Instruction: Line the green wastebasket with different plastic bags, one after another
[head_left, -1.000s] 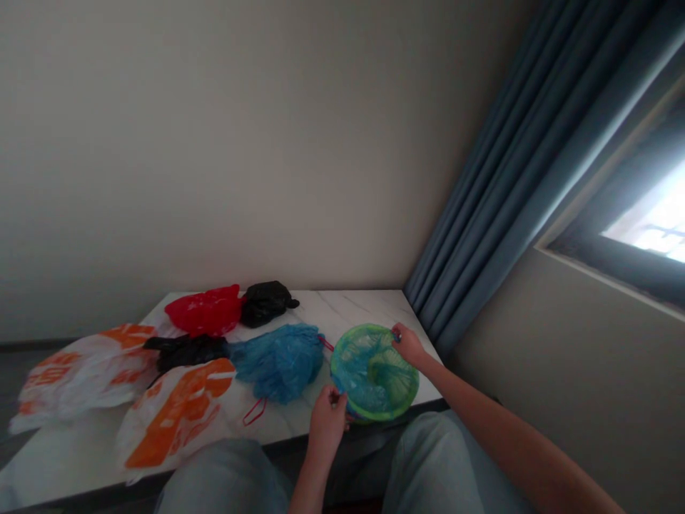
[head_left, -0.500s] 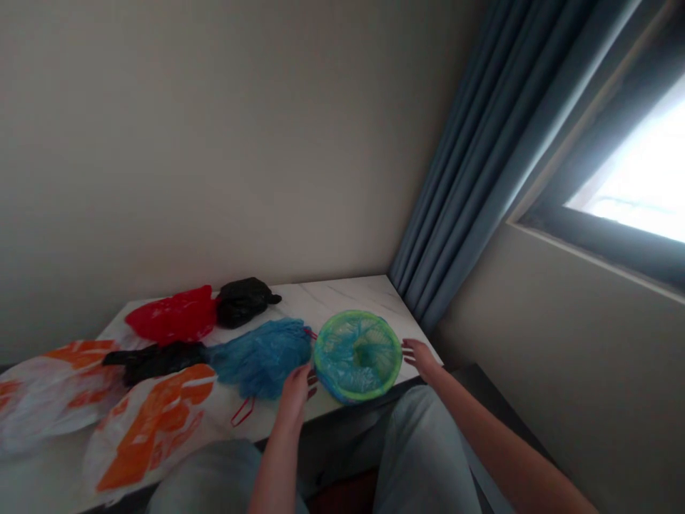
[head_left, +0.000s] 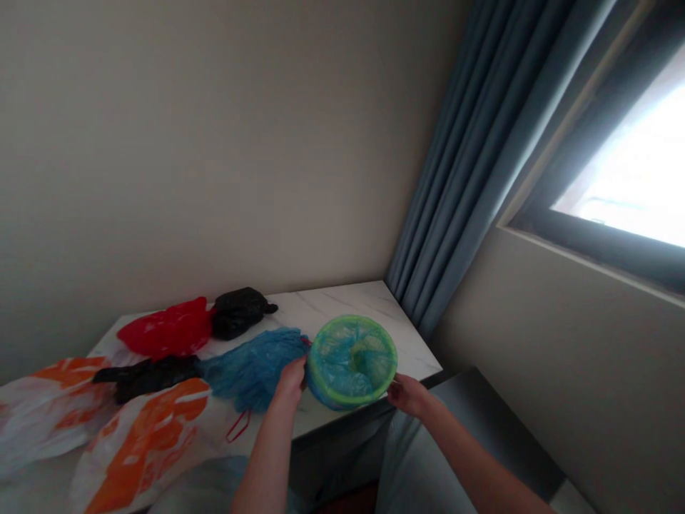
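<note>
Here, the green-rimmed basket (head_left: 350, 401) sits between both hands (head_left: 292, 380) (head_left: 409, 396), held at its sides.

I have the left hand (head_left: 292, 378) and right hand (head_left: 409, 396) holding opposite sides of a round green-rimmed bin (head_left: 354, 319) lined with blue plastic (head_left: 335, 357). To its left on the marble-patterned table (head_left: 321, 300) I see a crumpled blue bag (head_left: 257, 365), a red bag (head_left: 168, 330), two black bags (head_left: 240, 312) and two orange-and-white bags (head_left: 150, 442); a blue-grey curtain (head_left: 454, 171) hangs beside the window (head_left: 636, 164)
</note>
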Tool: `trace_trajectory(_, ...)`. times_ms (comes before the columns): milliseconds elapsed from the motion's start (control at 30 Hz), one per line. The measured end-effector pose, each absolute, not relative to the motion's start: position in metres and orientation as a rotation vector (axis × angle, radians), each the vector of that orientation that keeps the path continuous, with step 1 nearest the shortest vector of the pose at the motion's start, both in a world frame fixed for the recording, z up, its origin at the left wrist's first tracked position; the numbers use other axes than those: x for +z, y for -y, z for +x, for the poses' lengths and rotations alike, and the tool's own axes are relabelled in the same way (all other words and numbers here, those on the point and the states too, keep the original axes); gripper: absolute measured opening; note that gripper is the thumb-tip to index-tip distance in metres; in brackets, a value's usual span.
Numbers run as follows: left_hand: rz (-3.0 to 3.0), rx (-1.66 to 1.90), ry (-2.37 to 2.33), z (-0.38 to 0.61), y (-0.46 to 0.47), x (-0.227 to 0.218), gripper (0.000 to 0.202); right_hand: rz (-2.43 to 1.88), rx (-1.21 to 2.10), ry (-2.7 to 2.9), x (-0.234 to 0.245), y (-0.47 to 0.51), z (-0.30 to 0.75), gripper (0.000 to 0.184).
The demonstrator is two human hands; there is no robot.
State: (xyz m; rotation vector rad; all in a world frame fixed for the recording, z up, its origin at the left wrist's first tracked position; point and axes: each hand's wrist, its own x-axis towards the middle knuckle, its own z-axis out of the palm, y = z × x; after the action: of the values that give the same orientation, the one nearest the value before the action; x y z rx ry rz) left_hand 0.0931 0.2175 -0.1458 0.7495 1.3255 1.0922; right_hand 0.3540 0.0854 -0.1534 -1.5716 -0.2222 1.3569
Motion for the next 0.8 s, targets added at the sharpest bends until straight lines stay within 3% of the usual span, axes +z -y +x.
trace_trajectory(200,1.070,1.220,-1.605,0.094,-0.209,-0.129,0.011,-1.725,1.003,0.390,-0.147,-0.093,0.359,0.014)
trace_trajectory(433,1.593,1.120,-1.702,0.120,-0.181,-0.104,0.019,-2.091,0.256,1.022,-0.129,-0.092,0.357,0.011)
trace_trajectory(633,1.672,1.031,-1.692,0.126,-0.172,-0.109,0.019,-2.204,0.290,1.118,-0.118,-0.092,0.343,0.025)
trace_trajectory(800,1.390,1.205,-1.545,0.118,-0.191,-0.122,0.014,-2.163,0.432,1.106,-0.117,-0.091,0.338,0.018)
